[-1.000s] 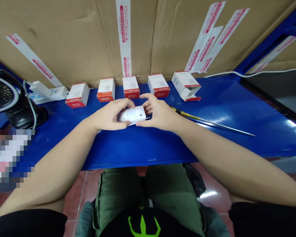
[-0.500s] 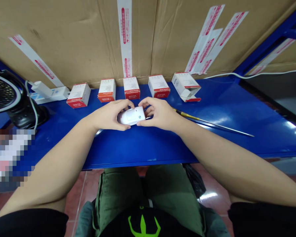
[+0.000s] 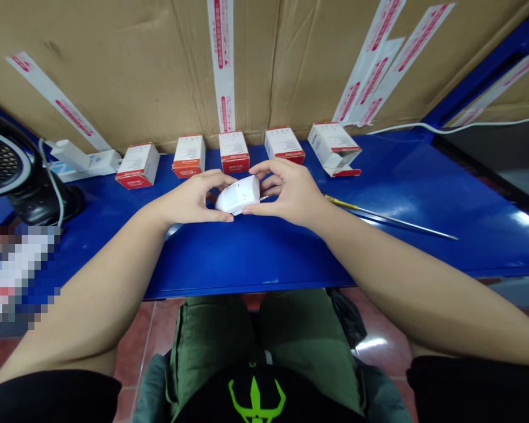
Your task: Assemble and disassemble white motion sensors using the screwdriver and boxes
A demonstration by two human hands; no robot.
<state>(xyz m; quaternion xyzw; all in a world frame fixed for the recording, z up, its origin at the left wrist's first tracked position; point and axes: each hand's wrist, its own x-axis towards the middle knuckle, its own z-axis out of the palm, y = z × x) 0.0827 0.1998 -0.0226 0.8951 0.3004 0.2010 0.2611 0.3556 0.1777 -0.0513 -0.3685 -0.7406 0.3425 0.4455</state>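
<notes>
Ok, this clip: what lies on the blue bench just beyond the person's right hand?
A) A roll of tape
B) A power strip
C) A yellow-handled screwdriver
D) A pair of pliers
C: a yellow-handled screwdriver lies on the blue metal bench, its long shaft pointing away from the right hand.

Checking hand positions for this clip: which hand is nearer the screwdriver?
Right. The right hand lies just left of the screwdriver, apparently not touching it; the left hand is much farther, on the far side of the white device both hands hold.
</notes>
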